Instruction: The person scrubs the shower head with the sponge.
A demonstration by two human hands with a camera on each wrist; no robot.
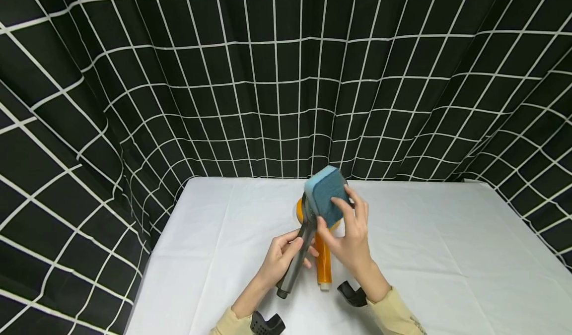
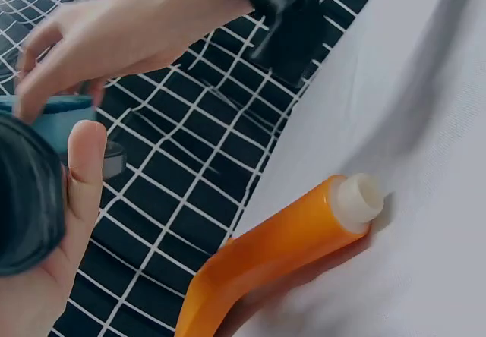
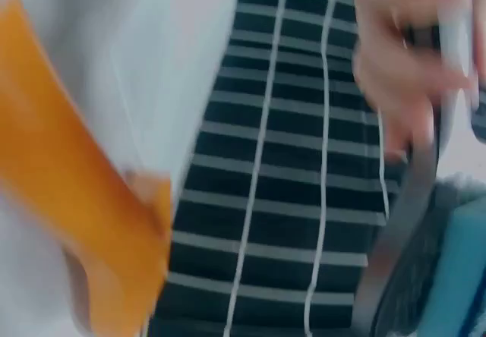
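Note:
My left hand (image 1: 279, 260) grips a dark grey shower head (image 1: 291, 275) by its handle, tilted up above the table. In the left wrist view the round end of that handle (image 2: 26, 200) is close to the camera. My right hand (image 1: 353, 238) holds a blue sponge (image 1: 329, 196) with a darker scouring side, thumb and fingers spread over it. The sponge lies against the head of the grey shower head and hides much of it. Beneath both hands an orange shower head (image 1: 323, 265) with a whitish threaded end rests on the table.
A white cloth covers the table (image 1: 214, 255). Black curtains with a white grid (image 1: 277, 77) surround it at the back and sides. Black wrist mounts (image 1: 267, 323) sit on both wrists. The right wrist view is blurred.

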